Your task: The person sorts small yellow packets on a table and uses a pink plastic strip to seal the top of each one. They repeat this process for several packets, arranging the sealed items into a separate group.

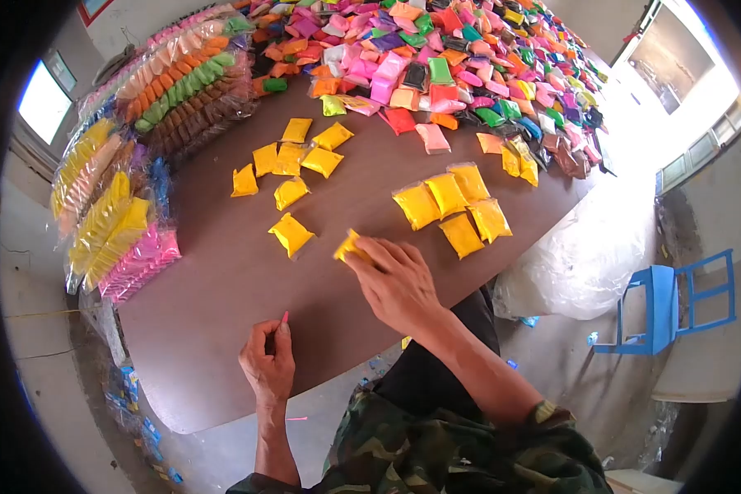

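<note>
At the table [198, 329]'s near edge, a small pink strip [285, 316] is being pinched in the nearly closed left hand [269, 360]. Loose yellow packets [291, 235] are being supported farther in. One yellow packet [349, 245] is being gripped by the partly curled right hand [398, 284], left of five clustered packets [446, 195].

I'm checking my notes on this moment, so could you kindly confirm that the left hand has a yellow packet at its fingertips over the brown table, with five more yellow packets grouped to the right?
Not quite: the head view shows the right hand with the yellow packet at its fingertips, over the brown table. The rest stands, including the five grouped packets.
</note>
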Demonstrator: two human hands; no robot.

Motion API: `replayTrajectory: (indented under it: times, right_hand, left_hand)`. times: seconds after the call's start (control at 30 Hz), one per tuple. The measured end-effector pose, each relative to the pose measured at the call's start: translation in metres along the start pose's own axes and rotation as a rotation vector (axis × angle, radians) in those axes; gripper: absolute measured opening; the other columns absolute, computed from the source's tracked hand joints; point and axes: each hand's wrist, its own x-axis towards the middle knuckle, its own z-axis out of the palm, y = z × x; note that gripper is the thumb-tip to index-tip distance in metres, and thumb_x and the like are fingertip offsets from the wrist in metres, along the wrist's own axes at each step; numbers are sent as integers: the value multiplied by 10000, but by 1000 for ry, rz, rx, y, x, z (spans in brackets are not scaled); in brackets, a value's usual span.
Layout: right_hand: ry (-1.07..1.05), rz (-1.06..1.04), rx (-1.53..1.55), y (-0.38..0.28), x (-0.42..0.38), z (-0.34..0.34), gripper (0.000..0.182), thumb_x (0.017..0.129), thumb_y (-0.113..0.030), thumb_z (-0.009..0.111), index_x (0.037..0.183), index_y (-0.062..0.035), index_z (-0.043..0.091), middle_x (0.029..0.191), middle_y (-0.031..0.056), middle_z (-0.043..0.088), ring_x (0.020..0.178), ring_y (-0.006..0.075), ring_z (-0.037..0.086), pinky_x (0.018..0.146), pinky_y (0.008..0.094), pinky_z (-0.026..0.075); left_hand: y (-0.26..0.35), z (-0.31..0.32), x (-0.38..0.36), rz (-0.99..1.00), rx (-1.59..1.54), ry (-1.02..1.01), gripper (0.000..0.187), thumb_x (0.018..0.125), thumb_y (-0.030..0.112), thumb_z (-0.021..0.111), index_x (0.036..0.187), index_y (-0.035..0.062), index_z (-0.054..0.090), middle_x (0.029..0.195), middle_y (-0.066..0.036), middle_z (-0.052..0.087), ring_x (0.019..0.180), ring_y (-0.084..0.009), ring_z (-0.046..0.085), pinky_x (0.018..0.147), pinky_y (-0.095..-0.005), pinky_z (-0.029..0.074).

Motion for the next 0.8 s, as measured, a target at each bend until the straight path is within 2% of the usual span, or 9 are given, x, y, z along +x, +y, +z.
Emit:
replayTrajectory:
  times: [0.13, 0.27, 0.37, 0.5, 0.77, 0.8]
  right_hand:
    - [0, 26, -60, -18, -53, -23, 415, 974, -190, 812, 1372, -93, 748, 1507, 137, 619, 1397, 321, 619, 1129, 501, 485]
    - [-17, 2, -73, -25, -55, -39, 515, 973, -274, 833, 1416, -39, 715, 1586, 164, 573, 1486, 335, 559, 1207, 515, 449]
    - [-125, -23, -51, -22, -50, -34, 589, 992, -316, 822, 1466, 0, 673, 1637, 181, 547, 1546, 348, 508, 1252, 521, 415]
    - [-217, -12, -88, -19, -54, -28, 650, 1026, -383, 786, 1524, 5, 633, 1666, 197, 533, 1573, 350, 484, 1281, 521, 388]
    - [-265, -18, -129, -20, -48, -29, 691, 1055, -453, 738, 1542, 23, 620, 1685, 215, 518, 1583, 370, 476, 1309, 529, 366]
    - [-269, -8, -119, -22, -49, -30, 699, 1056, -457, 737, 1546, 26, 615, 1684, 219, 516, 1583, 376, 476, 1309, 533, 367]
  left_hand:
    - [1, -1, 1, -17, -1, -20, 101, 1066, 110, 768, 1020, 26, 736, 743, -60, 689, 638, -125, 609, 603, -308, 489]
    - [2, 0, 0, -20, -10, -5, 98, 1060, 105, 775, 1020, 25, 737, 738, -52, 685, 641, -111, 599, 604, -297, 481]
    - [-1, 1, -1, -35, -23, 0, 111, 1059, 116, 786, 1021, 23, 738, 739, -44, 683, 642, -108, 593, 603, -296, 478]
    - [-2, 0, -4, -65, -19, -14, 126, 1058, 130, 800, 1020, 25, 741, 756, -50, 687, 643, -111, 587, 605, -300, 485]
    - [0, 2, -1, -49, -18, -10, 127, 1053, 127, 811, 1020, 26, 742, 763, -60, 689, 628, -124, 584, 605, -302, 495]
    - [3, 1, 0, -67, -31, -21, 126, 1057, 127, 787, 1025, 12, 747, 744, -37, 684, 653, -97, 585, 614, -299, 483]
